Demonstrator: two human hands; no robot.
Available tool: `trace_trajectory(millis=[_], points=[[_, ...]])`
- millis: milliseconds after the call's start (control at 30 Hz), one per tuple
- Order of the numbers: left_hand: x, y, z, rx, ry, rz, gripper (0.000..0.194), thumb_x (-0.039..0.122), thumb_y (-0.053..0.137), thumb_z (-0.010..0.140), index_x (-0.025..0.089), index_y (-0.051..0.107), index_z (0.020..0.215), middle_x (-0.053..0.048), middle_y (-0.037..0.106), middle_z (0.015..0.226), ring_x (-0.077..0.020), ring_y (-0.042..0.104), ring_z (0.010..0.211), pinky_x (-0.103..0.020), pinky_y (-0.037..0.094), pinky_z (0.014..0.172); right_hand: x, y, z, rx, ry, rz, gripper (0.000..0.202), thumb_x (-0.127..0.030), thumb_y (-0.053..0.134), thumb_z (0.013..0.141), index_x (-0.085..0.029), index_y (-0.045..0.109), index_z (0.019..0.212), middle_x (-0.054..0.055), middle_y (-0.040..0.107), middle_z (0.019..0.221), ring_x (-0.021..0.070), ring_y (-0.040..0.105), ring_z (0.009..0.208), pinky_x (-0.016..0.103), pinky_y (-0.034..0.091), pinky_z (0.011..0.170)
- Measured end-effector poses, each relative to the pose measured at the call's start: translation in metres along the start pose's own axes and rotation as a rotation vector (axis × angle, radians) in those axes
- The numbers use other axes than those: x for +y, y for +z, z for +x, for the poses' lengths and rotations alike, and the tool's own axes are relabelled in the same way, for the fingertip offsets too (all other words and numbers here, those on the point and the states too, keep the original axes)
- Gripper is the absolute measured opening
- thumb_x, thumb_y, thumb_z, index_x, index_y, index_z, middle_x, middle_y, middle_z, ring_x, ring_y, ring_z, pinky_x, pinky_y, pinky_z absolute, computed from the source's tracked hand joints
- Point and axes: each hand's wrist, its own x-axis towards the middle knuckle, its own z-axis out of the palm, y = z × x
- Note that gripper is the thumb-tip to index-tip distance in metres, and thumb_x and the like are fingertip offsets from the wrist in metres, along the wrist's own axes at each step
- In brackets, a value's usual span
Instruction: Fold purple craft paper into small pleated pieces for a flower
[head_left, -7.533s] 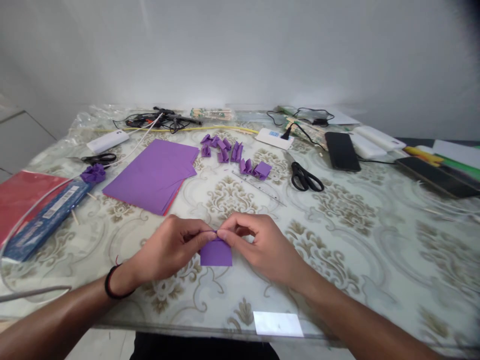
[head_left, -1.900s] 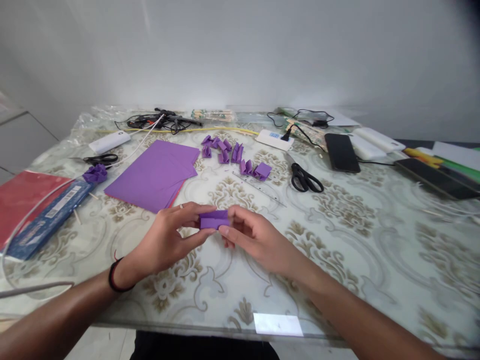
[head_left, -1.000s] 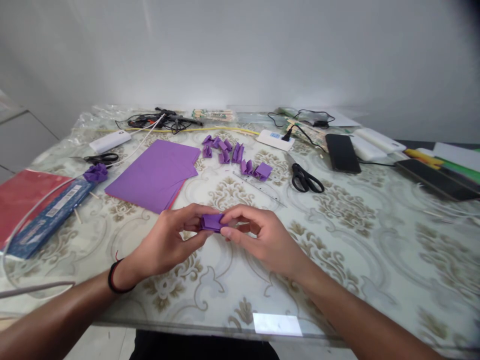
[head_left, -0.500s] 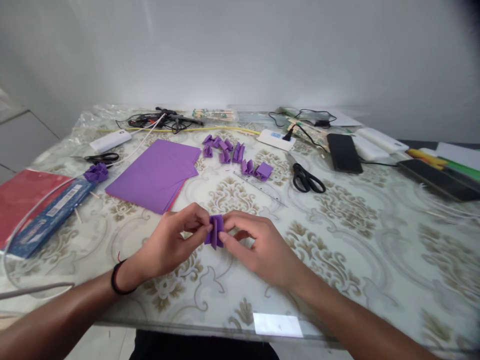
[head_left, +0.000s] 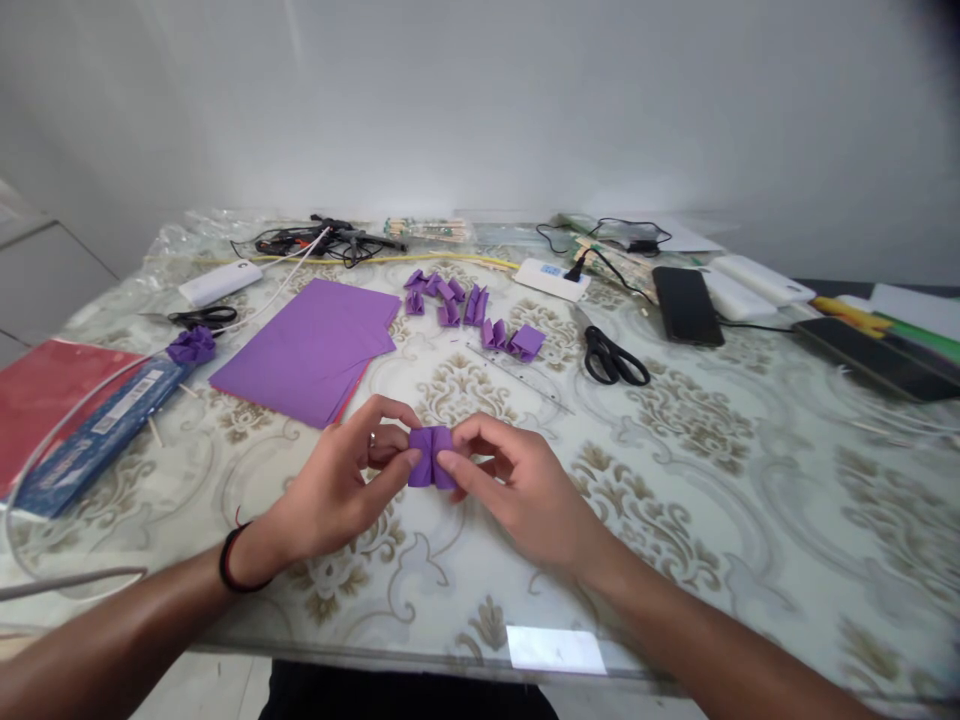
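A small folded purple paper piece (head_left: 430, 470) is held up between my two hands, just above the patterned tabletop (head_left: 480, 570). My left hand (head_left: 352, 470) pinches its left side between thumb and fingers. On the other side, my right hand (head_left: 510, 475) grips the right part the same way, thumb in front. A crease runs down the middle of the piece, with a flat panel on either side. Beyond my hands lie several folded purple paper pieces (head_left: 475, 305). Purple paper sheets (head_left: 300, 345) are stacked to the left, with a red edge showing below.
Black-handled scissors (head_left: 613, 355) and a clear ruler (head_left: 521, 378) lie ahead to the right. A phone (head_left: 686, 305) and a white power strip (head_left: 553, 280) sit further back. At left are a red packet (head_left: 64, 400), a crumpled purple paper (head_left: 192, 345) and a white cable (head_left: 67, 415).
The purple piece now shows two flat panels facing me, where a flap stood out from its middle before. Both hands still pinch it, fingers slightly shifted.
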Motion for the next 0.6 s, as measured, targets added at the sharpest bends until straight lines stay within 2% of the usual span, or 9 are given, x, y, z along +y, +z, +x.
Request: trace_trajectory(millis=[133, 233, 367, 433, 600], points=[[-0.0050, -0.0008, -0.0010, 0.021, -0.011, -0.093, 0.022, 0.019, 0.059, 0.105, 0.023, 0.050, 0.124, 0.003, 0.063, 0.075, -0.0120, 0.053, 0.061, -0.023, 0.039, 0.055, 0.0003, -0.0004, 0.0016, 0.012, 0.031, 0.146, 0.017, -0.036, 0.073, 0.094, -0.023, 0.063, 0.091, -0.003, 0.061, 0.081, 0.0151, 0.067, 0.068, 0.030, 0.065, 0.064], [-0.0068, -0.0015, 0.0000, 0.051, -0.025, -0.086, 0.020, 0.020, 0.061, 0.104, 0.024, 0.050, 0.121, 0.005, 0.058, 0.072, -0.0110, 0.051, 0.059, -0.022, 0.039, 0.055, 0.0019, -0.0006, 0.0024, 0.027, 0.039, 0.169, 0.018, -0.036, 0.076, 0.093, -0.023, 0.064, 0.091, -0.003, 0.062, 0.082, 0.0143, 0.068, 0.066, 0.029, 0.064, 0.065], [-0.0037, -0.0015, 0.0029, 0.058, -0.059, 0.067, 0.012, 0.026, 0.067, 0.101, 0.021, 0.057, 0.103, 0.002, 0.065, 0.075, -0.0132, 0.063, 0.066, -0.024, 0.050, 0.063, 0.0033, -0.0013, 0.0016, 0.051, 0.018, 0.146, 0.018, -0.035, 0.076, 0.094, -0.022, 0.064, 0.088, -0.003, 0.064, 0.083, 0.0143, 0.069, 0.068, 0.029, 0.062, 0.067], [-0.0013, -0.0010, 0.0044, 0.069, -0.058, 0.178, 0.011, 0.027, 0.069, 0.099, 0.019, 0.061, 0.097, -0.001, 0.069, 0.080, -0.0154, 0.067, 0.072, -0.026, 0.053, 0.066, 0.0028, -0.0015, 0.0010, 0.062, -0.002, 0.086, 0.016, -0.033, 0.073, 0.095, -0.023, 0.064, 0.088, -0.002, 0.064, 0.083, 0.0152, 0.069, 0.069, 0.029, 0.060, 0.066], [-0.0004, 0.0007, 0.0058, 0.078, -0.020, 0.279, 0.012, 0.022, 0.066, 0.097, 0.018, 0.065, 0.086, 0.002, 0.065, 0.073, -0.0126, 0.060, 0.066, -0.022, 0.049, 0.059, 0.0033, 0.0008, 0.0013, 0.075, -0.106, -0.243, 0.017, -0.027, 0.066, 0.097, -0.023, 0.060, 0.082, 0.000, 0.063, 0.080, 0.0181, 0.063, 0.074, 0.030, 0.053, 0.065]])
